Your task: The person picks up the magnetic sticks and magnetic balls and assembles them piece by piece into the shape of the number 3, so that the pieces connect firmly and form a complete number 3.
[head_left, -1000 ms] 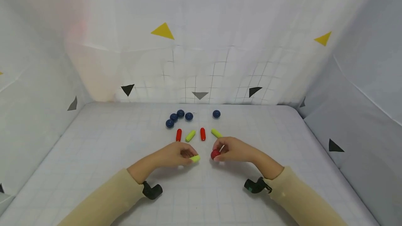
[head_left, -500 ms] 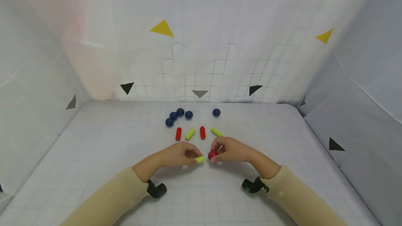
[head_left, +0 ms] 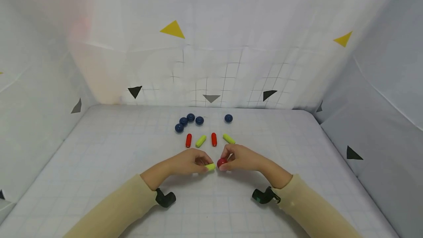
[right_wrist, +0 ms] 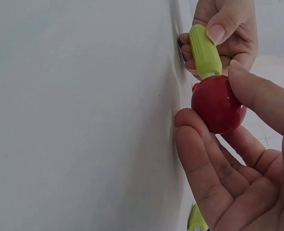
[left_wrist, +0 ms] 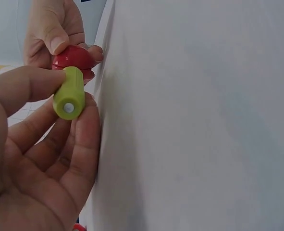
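We have our left grip (head_left: 190, 161) clamped on a yellow-green stick (head_left: 210, 167) and our right grip (head_left: 242, 158) clamped on a red ball (head_left: 221, 162), the two just beside each other over the tabletop (head_left: 211, 214). From the head view, we judge them not yet joined. Beyond, two red sticks (head_left: 188, 140) and two loose sticks in yellow-green (head_left: 201, 141) lie separate; farther back, five blue balls (head_left: 199, 121) have no stick attached.

Space is closed in by whitish sheeting: far wall (head_left: 214, 3), L wall (head_left: 33, 47), R wall (head_left: 383, 94). Far one is marked w/ 2 yellow triangles (head_left: 173, 29), darker triangles (head_left: 135, 91) & thin grid lines (head_left: 226, 77) low down; its L part is tinted pinkish. Below, white tabletop (head_left: 211, 223) is faintly gridded, far corners rounded. All is softly lit.
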`<state>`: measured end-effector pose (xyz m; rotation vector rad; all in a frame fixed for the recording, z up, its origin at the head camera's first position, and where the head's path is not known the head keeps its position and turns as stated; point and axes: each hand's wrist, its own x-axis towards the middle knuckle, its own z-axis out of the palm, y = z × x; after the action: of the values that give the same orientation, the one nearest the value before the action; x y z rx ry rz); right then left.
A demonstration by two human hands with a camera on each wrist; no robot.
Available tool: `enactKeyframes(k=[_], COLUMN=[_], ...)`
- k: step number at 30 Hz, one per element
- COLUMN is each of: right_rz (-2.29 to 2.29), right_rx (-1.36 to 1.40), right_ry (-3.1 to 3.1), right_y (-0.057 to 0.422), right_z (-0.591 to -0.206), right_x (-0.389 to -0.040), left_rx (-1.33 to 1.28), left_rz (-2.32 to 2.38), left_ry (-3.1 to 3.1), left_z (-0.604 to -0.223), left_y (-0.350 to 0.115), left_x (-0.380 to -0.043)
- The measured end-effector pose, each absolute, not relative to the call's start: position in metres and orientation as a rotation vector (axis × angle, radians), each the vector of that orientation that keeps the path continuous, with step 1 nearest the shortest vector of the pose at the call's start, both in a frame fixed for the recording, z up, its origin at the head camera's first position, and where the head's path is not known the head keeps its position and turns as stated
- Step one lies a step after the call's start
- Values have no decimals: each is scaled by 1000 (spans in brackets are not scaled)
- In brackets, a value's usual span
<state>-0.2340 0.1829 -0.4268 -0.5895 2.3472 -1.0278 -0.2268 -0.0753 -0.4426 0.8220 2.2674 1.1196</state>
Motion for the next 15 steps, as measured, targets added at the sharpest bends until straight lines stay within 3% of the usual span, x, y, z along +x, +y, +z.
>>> enactKeyframes(k=[15], right_rz=[-1068], right_rx=[-651], right_ry=[2333], right_y=[182], right_z=[-429], right_x=[-233], left_rx=[837], left_rz=[1158], left_ry=[2248], left_z=[-443], left_y=[-73], left_x=[-228])
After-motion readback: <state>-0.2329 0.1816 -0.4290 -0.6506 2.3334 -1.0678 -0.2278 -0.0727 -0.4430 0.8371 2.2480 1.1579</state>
